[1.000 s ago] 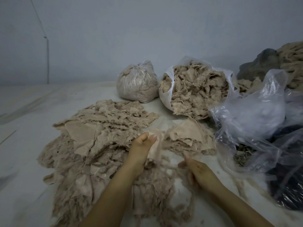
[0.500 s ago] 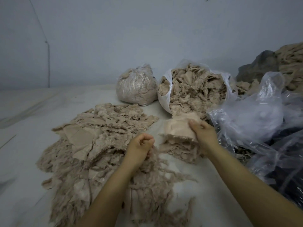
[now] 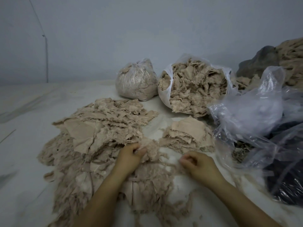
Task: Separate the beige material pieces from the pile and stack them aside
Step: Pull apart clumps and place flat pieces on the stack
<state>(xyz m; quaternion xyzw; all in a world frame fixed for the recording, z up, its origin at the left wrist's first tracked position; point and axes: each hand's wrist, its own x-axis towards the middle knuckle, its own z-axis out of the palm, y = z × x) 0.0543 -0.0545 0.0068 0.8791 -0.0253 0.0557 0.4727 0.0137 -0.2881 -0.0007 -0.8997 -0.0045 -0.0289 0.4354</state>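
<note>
The beige material is soft, thin and ragged, its torn edges frayed into woolly strands. Most of it lies as one wide pile point(image 3: 91, 145) spread over the pale floor point(image 3: 24, 185), flat sheets on top and stringy tufts at the near edge. To the right, apart from it, sits a small neat stack point(image 3: 186, 136) of flatter pieces. The left hand point(image 3: 131, 157) has its fingers closed on a fluffy tuft point(image 3: 151, 150) at the pile's edge. The right hand point(image 3: 199, 163) is curled, fingertips pinching thin strands that trail off the pile. Behind stand two bags of the same stuff: one tied shut point(image 3: 135, 81), one open and brimming point(image 3: 195, 87). Crumpled clear plastic point(image 3: 249, 112) heaps up on the right.
</note>
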